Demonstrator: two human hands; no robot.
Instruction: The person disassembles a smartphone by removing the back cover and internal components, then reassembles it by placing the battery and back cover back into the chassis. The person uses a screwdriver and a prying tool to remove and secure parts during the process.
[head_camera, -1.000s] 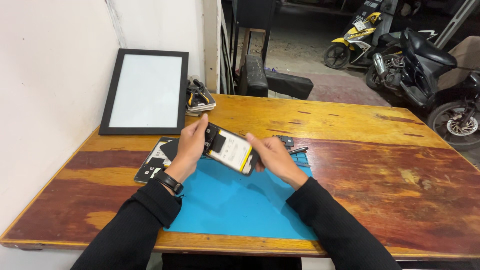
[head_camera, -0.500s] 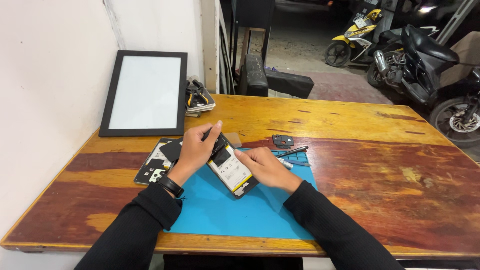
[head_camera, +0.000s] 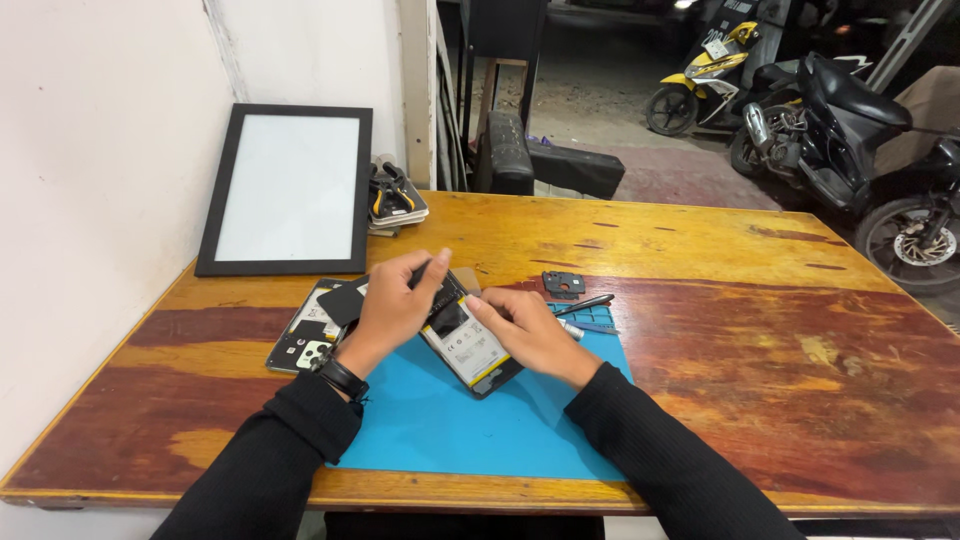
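Head view, looking down on a wooden table (head_camera: 700, 300) with a worn red-and-yellow top.

Item 1: opened phone (head_camera: 468, 345), back cover off, battery with a pale label exposed. It lies tilted on the far part of a blue work mat (head_camera: 480, 430), between the two hands.

Item 2: left hand (head_camera: 392, 312). Fingers curled over the phone's upper left edge, closed on it and steadying it. A thin dark tool seems to stick up between the fingers, though the view is too small to be sure. Black band at the wrist, black sleeve.

Item 3: right hand (head_camera: 525, 330). Fingers bent and drawn together, tips pressed to the phone's upper right side near the battery; whether they pinch anything cannot be told. Black sleeve.

Item 4: phone back cover (head_camera: 305, 340), dark, camera openings visible, lying on the table just left of the left hand, partly hidden by it.

Item 5: small black camera-frame part (head_camera: 563, 284), on the table beyond the right hand.

Item 6: black pen-shaped tool (head_camera: 585, 305) and a blue-handled tool (head_camera: 595, 326), lying just beside the right hand at the mat's far right corner.

Item 7: black-framed white panel (head_camera: 288, 188), leaning against the wall at the table's far left.

Item 8: pliers with black-and-yellow grips (head_camera: 393, 197), on a flat stack right of the panel.

Item 9: parked motorbikes (head_camera: 830, 110), on the floor beyond the table.
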